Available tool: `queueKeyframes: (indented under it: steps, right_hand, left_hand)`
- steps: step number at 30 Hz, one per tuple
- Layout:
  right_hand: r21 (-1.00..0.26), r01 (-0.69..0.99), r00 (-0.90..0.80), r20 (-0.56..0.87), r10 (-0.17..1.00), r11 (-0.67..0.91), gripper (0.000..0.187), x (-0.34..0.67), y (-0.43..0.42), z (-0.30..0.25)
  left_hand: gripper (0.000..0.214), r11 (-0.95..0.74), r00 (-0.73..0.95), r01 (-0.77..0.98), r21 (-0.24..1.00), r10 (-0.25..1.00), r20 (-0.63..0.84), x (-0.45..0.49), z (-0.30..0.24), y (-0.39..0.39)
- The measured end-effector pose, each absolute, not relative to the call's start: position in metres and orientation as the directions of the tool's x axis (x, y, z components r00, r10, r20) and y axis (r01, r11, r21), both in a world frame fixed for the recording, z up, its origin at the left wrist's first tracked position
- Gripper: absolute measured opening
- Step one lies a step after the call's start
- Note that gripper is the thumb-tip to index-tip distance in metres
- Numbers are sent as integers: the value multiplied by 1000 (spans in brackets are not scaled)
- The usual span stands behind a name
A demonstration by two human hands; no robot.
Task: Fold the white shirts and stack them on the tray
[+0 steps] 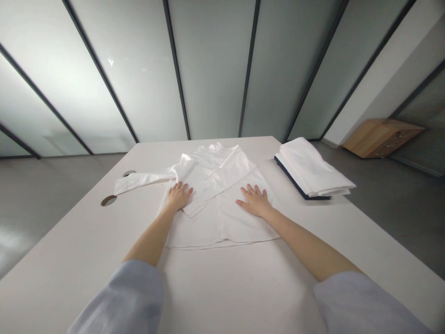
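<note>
A white long-sleeved shirt [205, 227] lies spread on the table, its hem toward me and its collar end at the far side. One sleeve [146, 181] stretches out to the left; the other is folded across the body of the shirt. My left hand [178, 196] rests flat on the shirt's left side, fingers spread, near the folded sleeve's cuff. On the right side of the shirt, my right hand [256, 201] lies flat too, with its fingers apart. Neither hand grips the cloth.
The white table [236, 287] has two round holes near its left edge, one partly under the sleeve. Folded white cloth [309, 167] lies on a dark blue layer [290, 178] at the right edge. A wooden cabinet [382, 138] and frosted glass panels [212, 69] stand beyond.
</note>
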State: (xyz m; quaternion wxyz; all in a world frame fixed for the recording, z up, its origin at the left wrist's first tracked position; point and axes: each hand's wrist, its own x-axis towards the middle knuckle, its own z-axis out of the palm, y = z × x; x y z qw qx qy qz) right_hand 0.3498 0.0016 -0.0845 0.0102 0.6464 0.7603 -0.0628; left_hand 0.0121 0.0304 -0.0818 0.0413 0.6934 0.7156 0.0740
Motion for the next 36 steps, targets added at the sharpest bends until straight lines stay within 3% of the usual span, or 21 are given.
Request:
queueKeyframes:
  steps: [5, 10, 19, 22, 26, 31, 36]
  right_hand:
    - [-67, 984, -170, -99, 980, 164, 80, 348, -4, -85]
    - [-62, 981, -190, -79, 979, 185, 80, 353, -16, -92]
    - [-116, 962, -251, -17, 968, 247, 68, 373, -2, -92]
    - [-129, 964, -237, -2, 972, 235, 65, 371, 13, -90]
    - [-119, 971, -201, 68, 977, 208, 56, 359, 28, -83]
    - [-162, 895, -401, 118, 909, 416, 50, 323, 7, -76]
    - [-198, 789, -589, 21, 808, 581, 78, 295, -45, -88]
  left_hand:
    - [68, -4, 2, 994, 112, 1000, 17, 14, -78, 20]
    - [71, -20, 20, 994, 111, 1000, 8, 14, -78, 11]
    - [52, -46, 11, 971, 236, 989, 149, 5, -84, 17]
    - [46, -41, -8, 979, 201, 971, 238, 10, -80, 25]
    - [43, 41, -60, 993, 112, 984, 168, 24, -70, 31]
    - [55, 64, -76, 994, 91, 989, 128, 37, -67, 25]
    - [54, 64, -85, 992, 112, 977, 194, 38, -77, 16]
